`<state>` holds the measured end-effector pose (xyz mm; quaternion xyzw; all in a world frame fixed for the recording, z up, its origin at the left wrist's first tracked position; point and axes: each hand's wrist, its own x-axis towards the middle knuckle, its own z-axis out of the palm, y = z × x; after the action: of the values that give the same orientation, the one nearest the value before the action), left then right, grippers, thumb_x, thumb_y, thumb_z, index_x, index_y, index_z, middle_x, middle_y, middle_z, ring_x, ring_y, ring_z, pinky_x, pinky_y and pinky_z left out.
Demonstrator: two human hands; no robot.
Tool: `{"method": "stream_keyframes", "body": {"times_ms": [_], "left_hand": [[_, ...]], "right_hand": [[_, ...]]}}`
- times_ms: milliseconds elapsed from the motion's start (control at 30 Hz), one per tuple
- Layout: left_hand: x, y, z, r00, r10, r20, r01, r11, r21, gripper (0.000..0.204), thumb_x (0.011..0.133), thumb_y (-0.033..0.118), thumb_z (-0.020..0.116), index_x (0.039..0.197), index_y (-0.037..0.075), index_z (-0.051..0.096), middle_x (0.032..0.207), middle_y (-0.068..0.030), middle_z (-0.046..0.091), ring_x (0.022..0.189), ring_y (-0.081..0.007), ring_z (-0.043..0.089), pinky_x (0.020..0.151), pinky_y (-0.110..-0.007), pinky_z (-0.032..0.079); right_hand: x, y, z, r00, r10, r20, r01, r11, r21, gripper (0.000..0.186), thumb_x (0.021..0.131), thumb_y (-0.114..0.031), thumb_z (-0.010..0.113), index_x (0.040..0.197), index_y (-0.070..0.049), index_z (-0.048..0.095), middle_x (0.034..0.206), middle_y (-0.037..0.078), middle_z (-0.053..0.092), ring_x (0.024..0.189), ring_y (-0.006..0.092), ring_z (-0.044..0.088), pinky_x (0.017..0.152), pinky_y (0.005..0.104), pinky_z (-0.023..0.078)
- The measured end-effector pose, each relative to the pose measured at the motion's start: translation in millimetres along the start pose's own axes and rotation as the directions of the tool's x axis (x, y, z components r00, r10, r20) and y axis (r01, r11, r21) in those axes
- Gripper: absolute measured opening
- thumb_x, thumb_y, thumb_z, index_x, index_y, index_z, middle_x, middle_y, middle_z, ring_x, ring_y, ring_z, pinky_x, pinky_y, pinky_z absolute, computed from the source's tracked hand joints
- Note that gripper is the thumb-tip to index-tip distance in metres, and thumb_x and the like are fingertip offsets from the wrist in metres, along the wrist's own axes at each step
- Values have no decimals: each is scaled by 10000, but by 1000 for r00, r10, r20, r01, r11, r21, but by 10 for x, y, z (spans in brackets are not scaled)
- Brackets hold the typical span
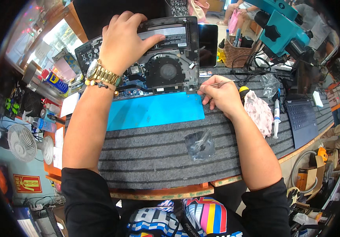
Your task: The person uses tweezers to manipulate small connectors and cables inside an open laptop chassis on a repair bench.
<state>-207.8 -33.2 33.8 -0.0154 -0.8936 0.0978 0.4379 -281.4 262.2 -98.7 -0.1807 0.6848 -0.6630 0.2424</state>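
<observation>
- One laptop (168, 73), internals bared, upper centre
- One left hand (123, 41), half-curled over its edge, grip unclear
- One right hand (222, 96), right of centre, pinching slim metal tool (227, 82)

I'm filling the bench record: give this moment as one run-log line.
left hand: grips opened laptop at top | right hand: holds thin metal tool beside laptop | blue mat: along laptop's near edge

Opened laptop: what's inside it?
The laptop shows a round black fan and a labelled battery. The left hand covers part of the interior; what lies beneath it cannot be seen.
</observation>
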Motion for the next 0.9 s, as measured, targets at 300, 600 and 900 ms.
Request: {"method": "stream_keyframes", "body": {"times_ms": [300,600,900], "left_hand": [[-9,22,9,1000,-24,-9,24,999,20,597,839,569,901,1207,110,798,1132,-37,741,1139,-283,687,978,-483,496],[37,239,-306,992,59,-115,-55,998,37,366,914,384,882,1008,47,773,964,-104,752,898,-306,736,770,-425,567],[255,1904,73,815,542,206,-231,630,-742,200,866,228,784,944,43,780,944,-160,733,999,-381,727,877,-484,584]], "right_hand": [[-1,-26,0,1000,5,-3,-5,1000,-5,88,980,-53,758,1023,-2,701,950,141,799,644,154,715,459,273,512],[9,-8,21,1000,4,-3,-4,1000,8,95,978,-58,758,1020,5,700,945,143,800,635,153,710,459,268,505],[-30,145,-169,915,-404,-26,395,906,-154,235,962,-153,780,1133,-34,671,991,88,751,780,174,687,621,331,501]]}}
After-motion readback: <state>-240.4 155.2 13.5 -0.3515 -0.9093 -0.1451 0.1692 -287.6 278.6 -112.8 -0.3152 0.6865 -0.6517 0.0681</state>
